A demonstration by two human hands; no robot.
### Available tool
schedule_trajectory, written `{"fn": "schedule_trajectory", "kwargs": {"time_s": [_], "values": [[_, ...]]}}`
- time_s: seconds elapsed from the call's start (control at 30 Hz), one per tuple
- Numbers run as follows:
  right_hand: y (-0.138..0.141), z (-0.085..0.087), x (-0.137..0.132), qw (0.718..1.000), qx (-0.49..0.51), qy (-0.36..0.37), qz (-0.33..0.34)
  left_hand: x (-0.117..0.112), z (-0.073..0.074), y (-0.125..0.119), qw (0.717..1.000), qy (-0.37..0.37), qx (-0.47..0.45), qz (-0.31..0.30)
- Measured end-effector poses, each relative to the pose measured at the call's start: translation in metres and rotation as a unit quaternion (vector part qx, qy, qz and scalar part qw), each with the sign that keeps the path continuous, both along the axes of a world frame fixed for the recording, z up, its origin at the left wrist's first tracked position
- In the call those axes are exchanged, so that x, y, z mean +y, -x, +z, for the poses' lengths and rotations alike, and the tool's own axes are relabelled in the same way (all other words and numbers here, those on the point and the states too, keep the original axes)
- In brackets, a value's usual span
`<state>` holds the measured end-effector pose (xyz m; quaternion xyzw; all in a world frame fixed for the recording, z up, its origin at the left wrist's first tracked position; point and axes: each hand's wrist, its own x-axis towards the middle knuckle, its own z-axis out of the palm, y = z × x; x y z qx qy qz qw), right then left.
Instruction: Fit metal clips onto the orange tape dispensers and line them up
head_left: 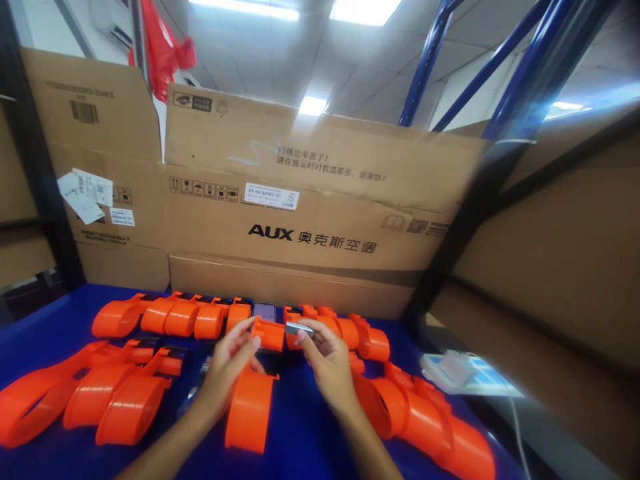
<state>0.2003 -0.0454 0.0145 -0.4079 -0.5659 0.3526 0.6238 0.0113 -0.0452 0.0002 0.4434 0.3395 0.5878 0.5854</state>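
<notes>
A strip of bare blue tabletop point(300, 433) opens between the forearms, bounded at right by ring-shaped orange parts point(425, 423) lined up near the table's edge, and at left by more orange pieces point(133, 410). Above it, the left hand point(230, 357) pinches an orange part point(269, 335) near the center, while the right hand point(327, 363) grips a small silver piece point(299, 329) between thumb and fingers at the part's right end; whether the two touch cannot be told. An orange band point(250, 413) shows just below the left hand. A phone point(264, 311) lies behind, and a white power strip point(465, 370) sits beyond the right edge. Cardboard point(320, 280) walls the back between dark posts, beneath lit ceiling panels point(365, 10) and a red bag point(163, 50). Bold print reads "AUX 奥克斯空调," with "请在搬运时对我温柔些" above; a white label point(273, 197) is mostly too small to read.
</notes>
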Motion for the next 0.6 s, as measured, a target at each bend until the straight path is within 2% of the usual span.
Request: {"fn": "schedule_trajectory", "kwargs": {"time_s": [0.37,0.6], "values": [[0.0,-0.0004,0.0001,1.0,-0.014,0.002,0.003,-0.0047,0.0037,-0.002,1.0,-0.011,0.006,-0.003],[-0.0002,0.0034,-0.0029,0.998,-0.045,-0.034,0.005,-0.005,0.0052,-0.0023,1.0,-0.004,0.011,0.003]]}}
